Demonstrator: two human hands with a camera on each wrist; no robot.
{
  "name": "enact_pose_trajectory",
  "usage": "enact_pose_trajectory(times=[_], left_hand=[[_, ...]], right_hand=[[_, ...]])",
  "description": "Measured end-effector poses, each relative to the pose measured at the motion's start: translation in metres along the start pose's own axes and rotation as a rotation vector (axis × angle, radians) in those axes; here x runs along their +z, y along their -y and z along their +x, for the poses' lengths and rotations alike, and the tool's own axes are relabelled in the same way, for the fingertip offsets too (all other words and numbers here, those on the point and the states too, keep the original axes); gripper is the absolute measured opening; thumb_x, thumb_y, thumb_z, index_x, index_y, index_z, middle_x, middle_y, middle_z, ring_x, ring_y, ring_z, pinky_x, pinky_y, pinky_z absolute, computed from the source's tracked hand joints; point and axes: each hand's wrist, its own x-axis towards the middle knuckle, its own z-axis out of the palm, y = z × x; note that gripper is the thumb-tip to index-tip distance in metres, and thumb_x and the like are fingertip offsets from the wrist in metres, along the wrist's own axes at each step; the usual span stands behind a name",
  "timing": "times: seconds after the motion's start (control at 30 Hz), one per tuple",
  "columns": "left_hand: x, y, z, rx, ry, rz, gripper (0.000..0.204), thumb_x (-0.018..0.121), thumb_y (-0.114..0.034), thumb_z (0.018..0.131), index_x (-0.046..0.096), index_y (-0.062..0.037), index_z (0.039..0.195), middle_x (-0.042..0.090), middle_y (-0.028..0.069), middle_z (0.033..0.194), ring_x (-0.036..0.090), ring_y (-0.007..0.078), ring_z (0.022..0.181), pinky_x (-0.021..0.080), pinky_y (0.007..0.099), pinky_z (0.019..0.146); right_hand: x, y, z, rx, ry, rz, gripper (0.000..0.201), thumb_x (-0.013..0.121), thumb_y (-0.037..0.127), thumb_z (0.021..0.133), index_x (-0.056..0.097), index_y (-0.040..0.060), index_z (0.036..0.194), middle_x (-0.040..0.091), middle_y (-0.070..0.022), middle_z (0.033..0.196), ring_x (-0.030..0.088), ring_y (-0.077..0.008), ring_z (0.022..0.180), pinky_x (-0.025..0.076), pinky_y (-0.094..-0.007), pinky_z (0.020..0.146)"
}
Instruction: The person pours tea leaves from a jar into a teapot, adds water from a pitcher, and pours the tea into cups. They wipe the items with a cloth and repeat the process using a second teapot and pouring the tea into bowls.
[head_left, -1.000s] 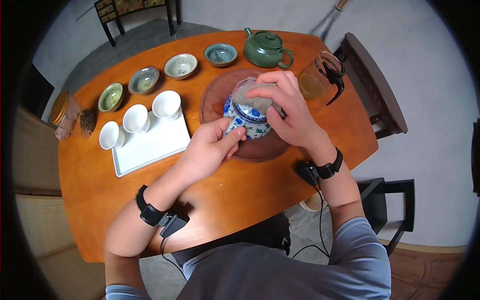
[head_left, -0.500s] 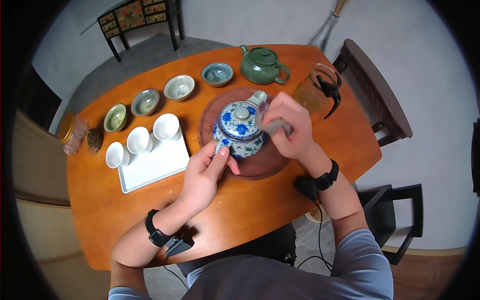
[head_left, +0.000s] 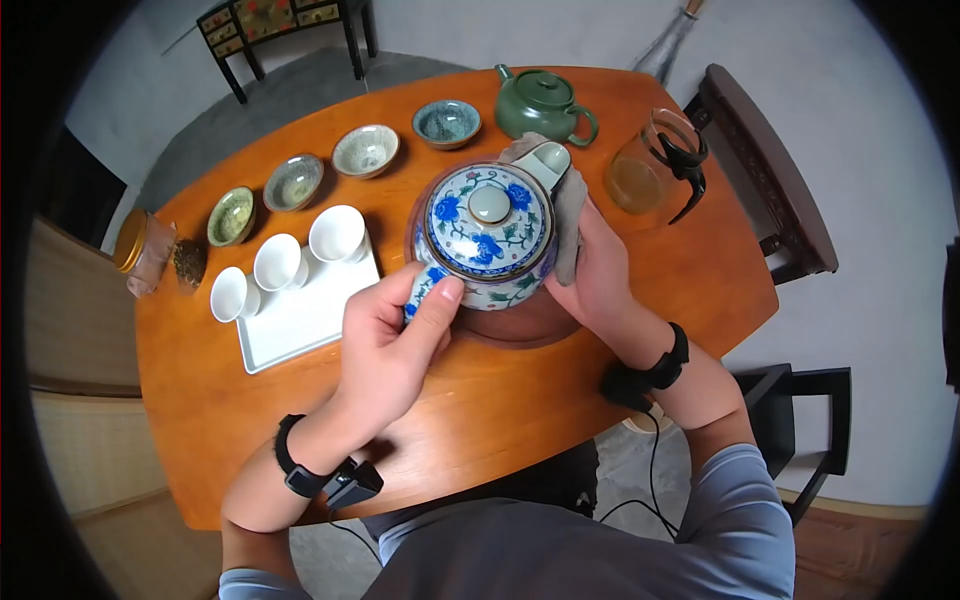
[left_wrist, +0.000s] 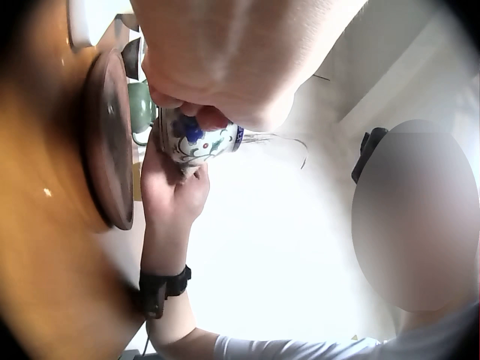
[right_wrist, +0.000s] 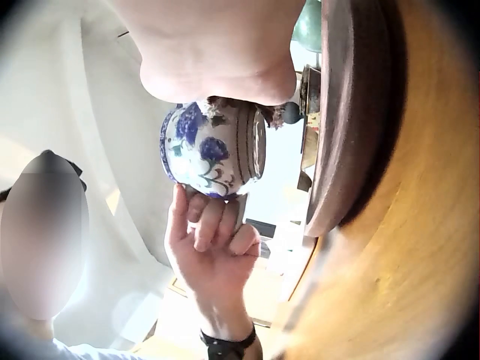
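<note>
A blue-and-white floral teapot (head_left: 487,240) with its lid on is held up above a round wooden board (head_left: 500,330). My left hand (head_left: 388,335) grips its handle, thumb on top. Against the spout side, my right hand (head_left: 602,265) holds a grey cloth (head_left: 568,220), which shows around the spout (head_left: 547,163). Seen from the right wrist, the underside of the teapot (right_wrist: 214,150) is off the board (right_wrist: 337,112), and the left hand (right_wrist: 217,251) has its fingers curled at the handle. Most of the right fingers are hidden behind the pot and cloth.
A white tray (head_left: 290,340) with three white cups (head_left: 283,262) stands left. Several glazed bowls (head_left: 365,151) line the back. Behind the pot are a green teapot (head_left: 540,105) and, at right, a glass pitcher (head_left: 638,175) of liquid. A lidded jar (head_left: 145,250) stands far left.
The teapot has come up off the board, nearer the head camera. My right hand with the cloth has gone from the lid down to the spout side; the left has kept the handle.
</note>
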Motion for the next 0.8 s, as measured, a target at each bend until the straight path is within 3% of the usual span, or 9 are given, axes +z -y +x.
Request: enact_pose_trajectory(times=[0.2, 0.27, 0.33, 0.47, 0.6, 0.63, 0.73, 0.77, 0.8], left_hand=[[-0.005, 0.001, 0.004, -0.048, 0.009, -0.064, 0.028, 0.061, -0.023, 0.11, 0.064, -0.0031, 0.092, 0.052, -0.0062, 0.068, 0.039, 0.0016, 0.055, 0.027, 0.0229, 0.049], [-0.004, 0.0, 0.005, -0.01, 0.015, -0.091, 0.024, 0.06, -0.021, 0.11, 0.065, -0.0026, 0.096, 0.054, -0.0051, 0.07, 0.041, 0.0022, 0.054, 0.027, 0.0229, 0.048], [-0.001, -0.003, 0.008, -0.011, 0.002, -0.051, 0.023, 0.06, -0.021, 0.11, 0.065, -0.0023, 0.098, 0.056, -0.0037, 0.074, 0.043, 0.0037, 0.056, 0.03, 0.0228, 0.05], [-0.002, 0.001, 0.015, 0.052, -0.028, 0.019, 0.024, 0.059, -0.022, 0.111, 0.064, -0.0034, 0.096, 0.055, -0.0033, 0.076, 0.047, 0.0059, 0.06, 0.034, 0.0229, 0.055], [-0.005, -0.002, 0.015, 0.045, -0.075, 0.1, 0.025, 0.057, -0.021, 0.112, 0.062, -0.0042, 0.094, 0.055, -0.0025, 0.075, 0.048, 0.006, 0.061, 0.035, 0.0228, 0.056], [-0.001, -0.005, 0.015, 0.051, -0.077, 0.078, 0.025, 0.057, -0.021, 0.112, 0.062, -0.0044, 0.094, 0.055, -0.0025, 0.074, 0.048, 0.0059, 0.062, 0.035, 0.0228, 0.056], [-0.003, -0.013, 0.014, 0.068, -0.073, 0.074, 0.026, 0.057, -0.023, 0.112, 0.062, -0.0045, 0.095, 0.054, -0.0024, 0.073, 0.049, 0.006, 0.063, 0.035, 0.0227, 0.057], [-0.006, -0.016, 0.015, 0.083, -0.06, 0.092, 0.026, 0.056, -0.024, 0.112, 0.062, -0.0043, 0.096, 0.054, -0.0024, 0.073, 0.049, 0.0061, 0.063, 0.035, 0.0227, 0.057], [-0.007, -0.017, 0.014, 0.086, -0.072, 0.089, 0.026, 0.056, -0.024, 0.112, 0.062, -0.0043, 0.096, 0.054, -0.0024, 0.073, 0.049, 0.0061, 0.063, 0.035, 0.0227, 0.057]], right_hand=[[-0.02, -0.017, -0.01, 0.19, -0.02, 0.014, 0.045, 0.038, 0.025, 0.114, 0.044, 0.0056, 0.154, 0.054, -0.0114, 0.152, 0.051, -0.0245, 0.142, 0.039, -0.0415, 0.122], [-0.025, -0.026, -0.008, 0.269, -0.133, 0.255, 0.047, 0.038, 0.032, 0.115, 0.046, 0.007, 0.153, 0.055, -0.0105, 0.152, 0.054, -0.0259, 0.14, 0.043, -0.0435, 0.12], [-0.027, -0.024, -0.01, 0.493, 0.008, 0.616, 0.049, 0.036, 0.039, 0.114, 0.053, 0.0074, 0.148, 0.056, -0.0145, 0.152, 0.055, -0.0307, 0.14, 0.043, -0.0536, 0.121], [0.004, -0.01, -0.013, 0.627, -0.204, 0.331, 0.063, 0.03, 0.05, 0.112, 0.048, 0.0045, 0.152, 0.051, -0.0204, 0.156, 0.053, -0.0423, 0.141, 0.043, -0.0614, 0.118], [-0.026, -0.014, -0.012, 0.695, 0.029, 0.176, 0.069, 0.024, 0.053, 0.112, 0.053, 0.0008, 0.147, 0.066, -0.0306, 0.133, 0.07, -0.0465, 0.114, 0.057, -0.0579, 0.101], [-0.011, -0.01, -0.012, 0.673, -0.113, 0.185, 0.067, 0.026, 0.053, 0.111, 0.062, -0.0004, 0.13, 0.074, -0.026, 0.107, 0.074, -0.0369, 0.081, 0.062, -0.0449, 0.071], [-0.039, -0.007, -0.01, 0.561, 0.091, 0.305, 0.06, 0.028, 0.051, 0.111, 0.064, 0.0026, 0.111, 0.07, -0.0175, 0.088, 0.063, -0.023, 0.062, 0.047, -0.0315, 0.049], [-0.029, 0.004, -0.011, 0.526, -0.006, 0.027, 0.053, 0.031, 0.048, 0.112, 0.062, 0.007, 0.099, 0.062, -0.0107, 0.075, 0.049, -0.0155, 0.054, 0.03, -0.0275, 0.043], [-0.029, 0.005, -0.009, 0.535, 0.003, 0.022, 0.053, 0.031, 0.048, 0.112, 0.062, 0.007, 0.099, 0.062, -0.0107, 0.075, 0.049, -0.0155, 0.054, 0.03, -0.0275, 0.043]])
